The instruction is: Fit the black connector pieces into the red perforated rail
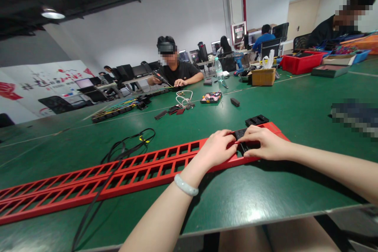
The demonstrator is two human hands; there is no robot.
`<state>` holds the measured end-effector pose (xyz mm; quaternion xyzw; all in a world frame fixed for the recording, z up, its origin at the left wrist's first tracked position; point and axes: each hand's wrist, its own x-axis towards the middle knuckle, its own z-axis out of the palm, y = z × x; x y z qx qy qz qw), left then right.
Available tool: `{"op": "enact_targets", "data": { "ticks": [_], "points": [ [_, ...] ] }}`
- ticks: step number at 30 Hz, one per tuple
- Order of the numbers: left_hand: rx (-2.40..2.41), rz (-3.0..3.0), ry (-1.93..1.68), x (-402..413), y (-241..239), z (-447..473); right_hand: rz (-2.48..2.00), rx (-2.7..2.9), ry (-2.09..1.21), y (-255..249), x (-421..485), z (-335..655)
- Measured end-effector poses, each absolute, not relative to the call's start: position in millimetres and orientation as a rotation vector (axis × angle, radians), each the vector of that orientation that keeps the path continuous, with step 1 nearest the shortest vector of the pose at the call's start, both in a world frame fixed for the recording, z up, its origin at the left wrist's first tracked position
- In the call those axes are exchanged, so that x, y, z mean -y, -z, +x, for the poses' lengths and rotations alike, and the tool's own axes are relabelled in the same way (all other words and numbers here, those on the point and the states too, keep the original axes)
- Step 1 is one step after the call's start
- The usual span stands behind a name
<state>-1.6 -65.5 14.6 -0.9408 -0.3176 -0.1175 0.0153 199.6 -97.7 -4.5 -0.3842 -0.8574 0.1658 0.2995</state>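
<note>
A long red slotted frame (141, 169) lies diagonally across the green table, with two rows of openings. Near its right end, my left hand (217, 147) rests on the frame, its fingers curled at the edge of a black module (240, 136). From the other side my right hand (262, 143) grips this module between bent thumb and fingers. The module sits in the frame's opening, partly hidden by my fingers. Just behind the frame is another black block (256, 120) with several recesses. A black cable (118, 155) crosses the frame on the left.
Opposite, a co-worker (180, 73) holds a power-screwdriver-like tool (159, 76). On the table are a water bottle (219, 70), a tray of small parts (211, 97), a white cable (184, 98), a cardboard box (264, 76) and a red bin (302, 63). The table's front edge (265, 220) runs close to me.
</note>
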Motion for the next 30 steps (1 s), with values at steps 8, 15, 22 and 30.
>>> {"op": "enact_targets", "data": {
  "ticks": [8,15,22,30],
  "points": [
    [0.994,-2.93,0.354,65.5,-15.0,-1.7,-1.023,2.268,-0.487,3.2,95.6,199.7],
    [0.992,-2.94,0.36,64.7,-14.8,-2.1,-0.99,2.302,-0.48,1.2,93.0,199.7],
    [0.995,-2.943,0.35,64.6,-14.4,-2.6,-1.016,2.302,-0.499,0.6,93.2,198.8],
    [1.0,-2.951,0.348,63.8,-14.4,-1.7,-1.007,2.309,-0.515,-2.0,94.2,196.2]
  ]
}}
